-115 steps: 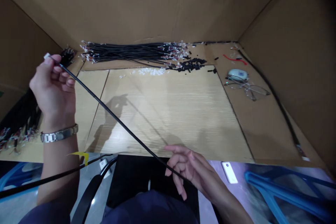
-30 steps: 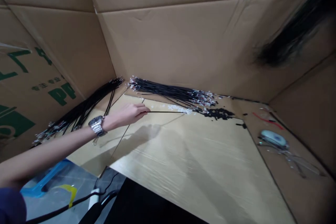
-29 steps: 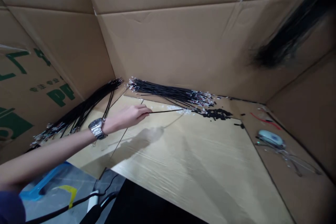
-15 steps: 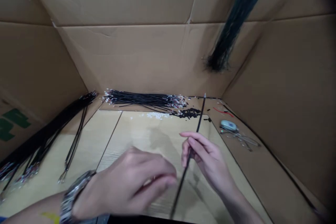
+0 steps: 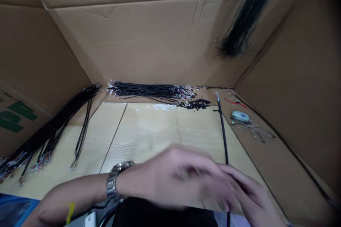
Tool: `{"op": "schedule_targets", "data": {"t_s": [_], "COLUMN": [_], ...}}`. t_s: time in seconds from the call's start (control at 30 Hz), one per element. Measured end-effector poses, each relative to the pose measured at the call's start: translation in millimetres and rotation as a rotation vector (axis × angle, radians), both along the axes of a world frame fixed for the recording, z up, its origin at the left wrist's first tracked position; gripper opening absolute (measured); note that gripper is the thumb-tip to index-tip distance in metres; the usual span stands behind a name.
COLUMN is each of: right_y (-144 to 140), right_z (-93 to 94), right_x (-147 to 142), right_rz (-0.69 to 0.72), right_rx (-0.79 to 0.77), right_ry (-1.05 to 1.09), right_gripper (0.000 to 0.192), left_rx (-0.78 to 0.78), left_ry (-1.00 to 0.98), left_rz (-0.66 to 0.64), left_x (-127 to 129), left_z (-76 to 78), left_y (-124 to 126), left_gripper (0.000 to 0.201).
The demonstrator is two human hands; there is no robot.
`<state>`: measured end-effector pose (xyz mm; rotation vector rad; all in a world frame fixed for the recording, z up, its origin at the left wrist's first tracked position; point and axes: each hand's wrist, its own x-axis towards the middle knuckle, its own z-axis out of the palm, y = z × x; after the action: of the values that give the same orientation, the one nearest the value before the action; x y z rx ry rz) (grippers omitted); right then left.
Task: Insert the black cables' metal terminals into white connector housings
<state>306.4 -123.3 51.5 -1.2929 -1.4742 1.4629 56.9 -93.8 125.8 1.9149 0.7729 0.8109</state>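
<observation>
A thin black cable [image 5: 222,127] with a pale tip lies lengthwise on the wooden table [image 5: 149,131]. It runs from the far right of the board down under my hands. My right hand [image 5: 252,195] is at the near edge with its fingers closed around the cable's near part. My left hand [image 5: 183,177], with a metal watch [image 5: 114,182] on its wrist, reaches across in front of my right hand. It is motion-blurred, so its grip is unclear.
A bundle of black cables [image 5: 149,90] lies along the back wall and another bundle [image 5: 53,127] along the left. Small black pieces [image 5: 197,104] and white bits [image 5: 162,106] sit beside them. Glasses [image 5: 253,131] and a white oval object [image 5: 239,116] lie at the right. Cardboard walls surround the table.
My left hand pulled one cable from the back pile toward me. My right hand took hold of it, and it now lies flat at the right. My left hand has swept right over my right hand.
</observation>
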Motion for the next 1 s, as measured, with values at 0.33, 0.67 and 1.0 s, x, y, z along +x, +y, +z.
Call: {"op": "schedule_targets", "data": {"t_s": [0.33,0.67,1.0], "right_y": [-2.9,-3.6,-4.6], "right_z": [-24.3,-11.3,-20.3], "right_x": [-8.1,-55.2,-112.9], "right_rz": [0.188,0.395,0.5], "right_rx": [0.033,0.212,0.137], "right_ry": [-0.162,-0.241,-0.127], "right_gripper": [0.044,0.04,0.034], "left_rx": [0.203,0.157,-0.484], "left_ry": [1.109,0.731,-0.556], "left_rz": [0.841,1.011,0.265], "left_x": [-290.2,-317.6,-23.0], "left_z": [-129.9,-104.6,-46.7], "left_y": [15.2,36.0,73.1], "left_gripper": [0.054,0.044,0.039]}}
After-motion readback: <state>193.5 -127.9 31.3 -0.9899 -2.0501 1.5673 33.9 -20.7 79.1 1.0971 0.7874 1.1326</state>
